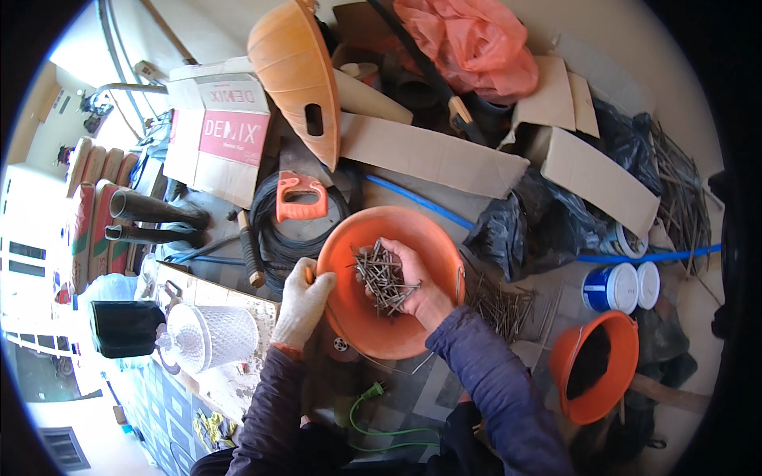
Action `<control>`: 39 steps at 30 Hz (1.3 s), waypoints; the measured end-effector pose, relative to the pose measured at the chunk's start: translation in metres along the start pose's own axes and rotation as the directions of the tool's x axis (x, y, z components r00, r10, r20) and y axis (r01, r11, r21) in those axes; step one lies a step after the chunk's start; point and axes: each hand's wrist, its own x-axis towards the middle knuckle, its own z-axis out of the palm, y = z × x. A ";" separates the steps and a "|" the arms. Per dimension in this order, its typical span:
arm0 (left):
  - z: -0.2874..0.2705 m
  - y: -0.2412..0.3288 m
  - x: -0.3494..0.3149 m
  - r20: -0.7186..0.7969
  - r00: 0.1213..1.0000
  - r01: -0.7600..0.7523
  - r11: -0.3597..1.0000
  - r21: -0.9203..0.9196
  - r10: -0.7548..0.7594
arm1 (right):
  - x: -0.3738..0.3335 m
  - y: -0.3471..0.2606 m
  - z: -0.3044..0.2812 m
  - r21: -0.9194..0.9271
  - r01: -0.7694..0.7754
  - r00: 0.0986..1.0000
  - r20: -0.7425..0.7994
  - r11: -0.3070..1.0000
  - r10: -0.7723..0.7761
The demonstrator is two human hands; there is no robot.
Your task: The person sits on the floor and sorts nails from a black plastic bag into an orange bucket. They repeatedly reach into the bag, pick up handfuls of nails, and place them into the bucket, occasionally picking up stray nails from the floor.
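A bundle of grey nails (382,278) lies in my bare right hand (419,279), its fingers curled under them. The hand is inside the mouth of an orange bucket (357,329). At the bucket's left rim, my left hand (303,305) wears a pale work glove and is closed on the edge. The fingers of this hand are partly hidden, but its thumb lies along the rim. More loose nails (504,311) are spread on the floor to the right of the bucket.
An orange-handled saw (302,197) rests by coiled black hose (266,214). A second orange bucket (627,357) leans at right, below blue-and-white tubs (609,287). Cardboard (429,151) and black bags (524,226) lie beyond. A green cable (389,448) runs near my legs.
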 end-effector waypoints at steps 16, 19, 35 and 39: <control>-0.022 0.069 -0.040 -0.288 0.920 -0.191 0.945 0.266 0.267 | -0.021 0.011 0.030 0.115 -0.041 0.991 0.134 0.993 0.025; -0.028 0.081 -0.039 -0.268 0.929 -0.216 0.961 0.173 0.257 | -0.029 0.012 0.044 0.161 -0.058 0.983 0.180 0.985 0.028; 0.037 0.109 -0.002 0.051 0.972 -0.223 0.971 -0.090 0.228 | -0.149 -0.036 0.111 0.351 0.089 0.960 0.218 0.932 -0.174; 0.113 0.128 -0.012 0.272 0.911 -0.277 0.949 -0.149 0.309 | -0.215 -0.073 0.100 0.377 0.213 0.952 0.129 0.902 -0.279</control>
